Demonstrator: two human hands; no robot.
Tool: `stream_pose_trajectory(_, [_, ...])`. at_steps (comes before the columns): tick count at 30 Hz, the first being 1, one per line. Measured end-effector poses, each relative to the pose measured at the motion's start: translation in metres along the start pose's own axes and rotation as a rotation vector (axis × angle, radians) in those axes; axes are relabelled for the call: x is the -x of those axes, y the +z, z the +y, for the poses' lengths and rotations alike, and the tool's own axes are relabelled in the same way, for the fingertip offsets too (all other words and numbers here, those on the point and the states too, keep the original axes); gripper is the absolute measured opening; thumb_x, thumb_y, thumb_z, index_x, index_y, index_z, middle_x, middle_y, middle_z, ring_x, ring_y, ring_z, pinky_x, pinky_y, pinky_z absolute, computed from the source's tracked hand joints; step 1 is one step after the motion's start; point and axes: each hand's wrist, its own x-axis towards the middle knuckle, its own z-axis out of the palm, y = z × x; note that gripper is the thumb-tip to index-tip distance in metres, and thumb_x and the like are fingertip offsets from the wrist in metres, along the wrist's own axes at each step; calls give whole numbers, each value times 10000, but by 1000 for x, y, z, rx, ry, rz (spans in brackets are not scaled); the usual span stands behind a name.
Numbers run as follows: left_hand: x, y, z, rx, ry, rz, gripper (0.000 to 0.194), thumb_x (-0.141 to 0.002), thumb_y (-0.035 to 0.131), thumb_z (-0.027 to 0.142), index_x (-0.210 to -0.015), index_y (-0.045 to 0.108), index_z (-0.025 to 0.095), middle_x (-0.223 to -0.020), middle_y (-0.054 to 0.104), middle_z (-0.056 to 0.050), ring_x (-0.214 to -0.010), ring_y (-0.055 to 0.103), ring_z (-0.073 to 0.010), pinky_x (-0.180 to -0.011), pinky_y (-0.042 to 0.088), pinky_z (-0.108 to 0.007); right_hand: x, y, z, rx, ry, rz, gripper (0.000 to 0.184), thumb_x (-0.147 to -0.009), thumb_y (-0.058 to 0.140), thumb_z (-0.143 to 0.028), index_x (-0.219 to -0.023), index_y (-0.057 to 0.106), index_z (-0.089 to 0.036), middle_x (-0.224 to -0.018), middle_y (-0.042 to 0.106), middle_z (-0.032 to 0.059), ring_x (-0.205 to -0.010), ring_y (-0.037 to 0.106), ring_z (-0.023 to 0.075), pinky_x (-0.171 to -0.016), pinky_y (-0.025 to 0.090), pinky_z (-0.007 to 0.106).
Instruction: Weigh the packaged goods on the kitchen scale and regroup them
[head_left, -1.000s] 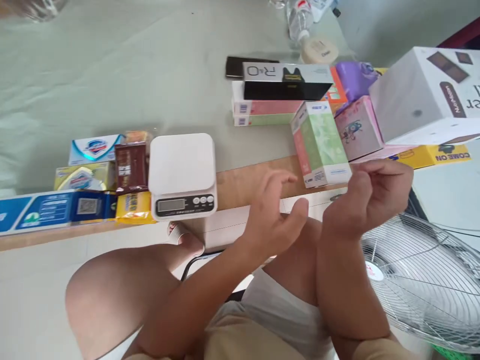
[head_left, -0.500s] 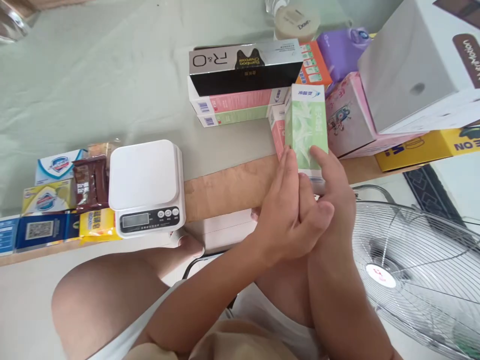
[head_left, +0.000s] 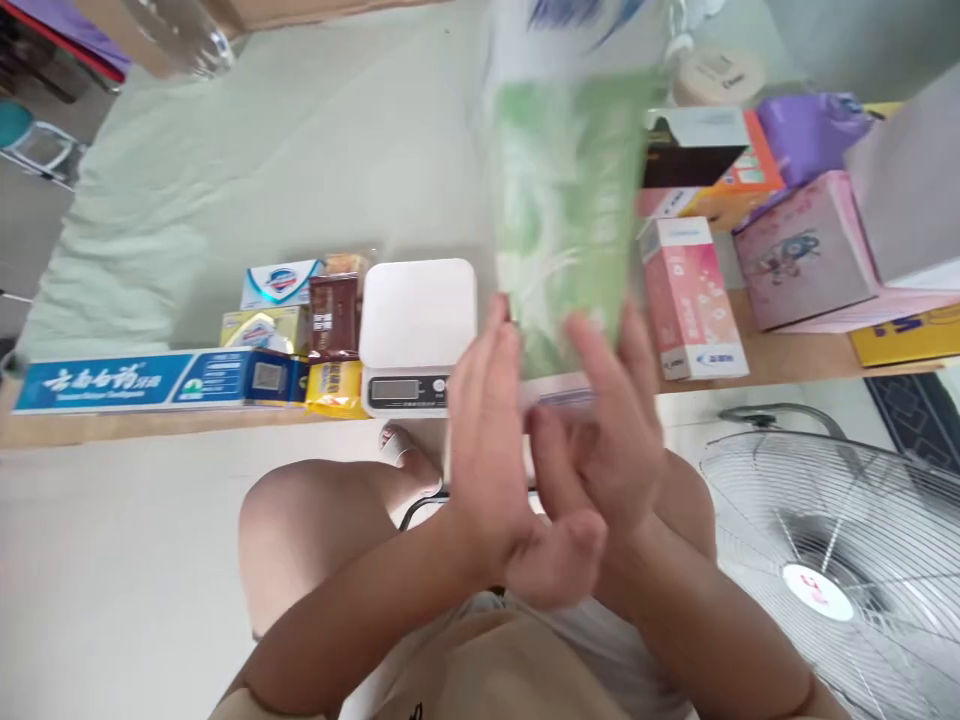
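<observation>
A tall green box [head_left: 562, 200], blurred by motion, is raised above the table edge and close to the camera. My left hand [head_left: 487, 450] presses flat against its lower left side. My right hand [head_left: 611, 440] grips its lower right side with the fingers spread. A white kitchen scale [head_left: 416, 320] stands just left of my hands, its top bare. A pink box of the same kind [head_left: 694, 295] stands upright just right of the green box.
Left of the scale lie a chocolate bar [head_left: 332, 315], soap boxes [head_left: 281, 282], a yellow packet [head_left: 337, 388] and a long blue toothpaste box [head_left: 150, 380]. A pink tissue box [head_left: 806, 260], purple pack [head_left: 810, 135] and other boxes crowd the right. A floor fan [head_left: 840, 560] lies at lower right.
Both hands closed on the green box and lifted it off the table toward the camera. The pink box that stood against it stays on the table.
</observation>
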Motion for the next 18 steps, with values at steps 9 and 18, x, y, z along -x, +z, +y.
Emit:
stream_pose_trajectory(9, [12,-72,-71,4,-97,98,770,-1071,357,622,-1702,295,187,-1723,405,-232,-1619,391,-402,-1305,359,-630,-3,81,-29,-93,33,-256,465,-1011,508,-318,-1457,628,-265,-1666,519,168,-1450,633,355,-989,682,537])
stream_pose_trajectory(18, [23,-87,-89,-131,1,101,840,-1070,348,635,-1724,170,138,-1751,284,-299,-1632,342,-434,-1262,382,-646,-13,78,-15,-143,-170,-111,502,-1032,534,-348,-1531,563,-301,-1640,557,112,-1505,576,328,-1151,571,559])
